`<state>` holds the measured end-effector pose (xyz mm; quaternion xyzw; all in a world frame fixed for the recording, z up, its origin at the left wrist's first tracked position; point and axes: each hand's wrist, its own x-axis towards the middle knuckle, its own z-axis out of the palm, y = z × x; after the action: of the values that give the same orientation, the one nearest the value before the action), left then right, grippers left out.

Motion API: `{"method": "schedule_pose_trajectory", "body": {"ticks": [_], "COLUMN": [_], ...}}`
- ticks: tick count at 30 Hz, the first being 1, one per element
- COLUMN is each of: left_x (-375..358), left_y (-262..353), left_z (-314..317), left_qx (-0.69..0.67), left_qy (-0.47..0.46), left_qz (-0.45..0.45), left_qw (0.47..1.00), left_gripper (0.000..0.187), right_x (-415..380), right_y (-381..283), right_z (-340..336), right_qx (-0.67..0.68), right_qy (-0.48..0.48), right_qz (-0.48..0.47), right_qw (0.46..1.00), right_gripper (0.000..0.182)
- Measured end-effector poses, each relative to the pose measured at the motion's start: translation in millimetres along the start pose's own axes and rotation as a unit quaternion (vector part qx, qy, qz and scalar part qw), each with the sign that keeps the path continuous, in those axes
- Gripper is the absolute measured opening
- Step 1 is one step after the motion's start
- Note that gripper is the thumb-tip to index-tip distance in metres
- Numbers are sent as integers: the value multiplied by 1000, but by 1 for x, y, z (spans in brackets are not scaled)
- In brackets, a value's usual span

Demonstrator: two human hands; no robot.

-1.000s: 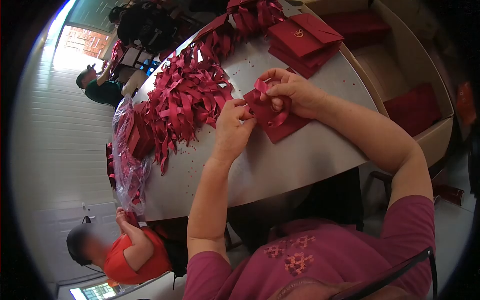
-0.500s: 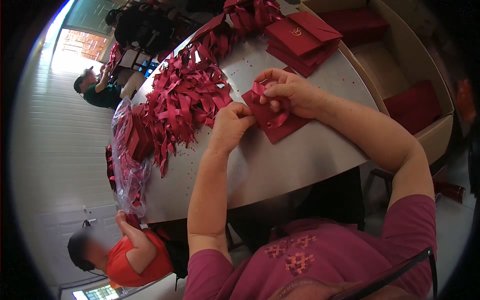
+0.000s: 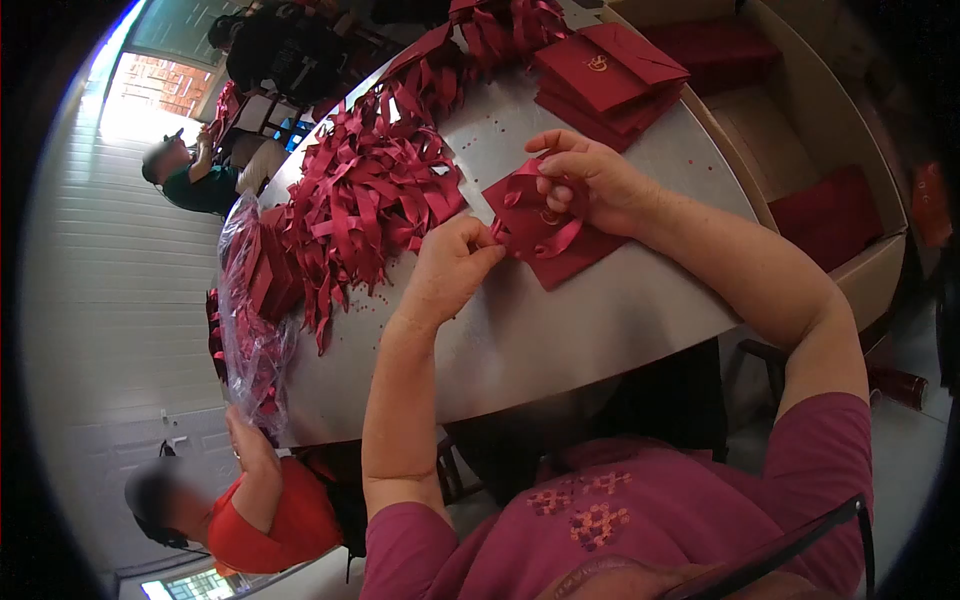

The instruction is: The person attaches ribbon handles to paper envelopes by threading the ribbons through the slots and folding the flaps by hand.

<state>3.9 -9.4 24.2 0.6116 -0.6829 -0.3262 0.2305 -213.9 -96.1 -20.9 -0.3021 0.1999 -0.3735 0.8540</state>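
Note:
A dark red paper gift bag (image 3: 570,262) lies flat on the table before me, with a loop of red ribbon (image 3: 562,240) across its front. At the bag's left edge my left hand (image 3: 455,268) has thumb and forefinger pinched on a bit of the red ribbon. My right hand (image 3: 600,185) is over the bag's upper part, its lower fingers curled at the ribbon loop and its forefinger lifted away. The curled fingers partly hide the loop and the gold print on the bag.
A heap of ribboned red bags (image 3: 365,190) covers the table's (image 3: 640,305) left side. Stacked flat bags (image 3: 610,85) sit beyond my right hand. An open cardboard box (image 3: 800,130) holds more. Clear plastic (image 3: 245,310) hangs near a person in red (image 3: 275,515).
My left hand has drawn slightly left and down from the bag's edge, with red ribbon now showing at the fingertips. The right hand's fingers have loosened and the forefinger has lifted.

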Motion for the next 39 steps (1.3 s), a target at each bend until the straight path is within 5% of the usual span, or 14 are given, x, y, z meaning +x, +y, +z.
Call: {"method": "schedule_pose_trajectory", "body": {"ticks": [12, 28, 33, 39], "left_x": [-27, -51, -61, -70], "left_y": [-30, -49, -62, -63], "left_z": [-9, -18, -30, -38], "left_qx": [-55, -76, -87, -119], "left_qy": [33, 56, 43, 27], "left_qz": [-9, -10, -17, -53], "left_qw": [998, 996, 995, 991], "left_gripper": [13, 12, 11, 10], "right_x": [1, -12, -18, -11], "right_y": [1, 5, 10, 11], "right_z": [-1, 20, 25, 17], "right_qx": [-14, -141, -255, -245], "right_qy": [-75, -46, -5, 14], "right_qz": [3, 20, -43, -61], "right_qw": [997, 989, 966, 968], "right_gripper": [32, 31, 39, 29]}}
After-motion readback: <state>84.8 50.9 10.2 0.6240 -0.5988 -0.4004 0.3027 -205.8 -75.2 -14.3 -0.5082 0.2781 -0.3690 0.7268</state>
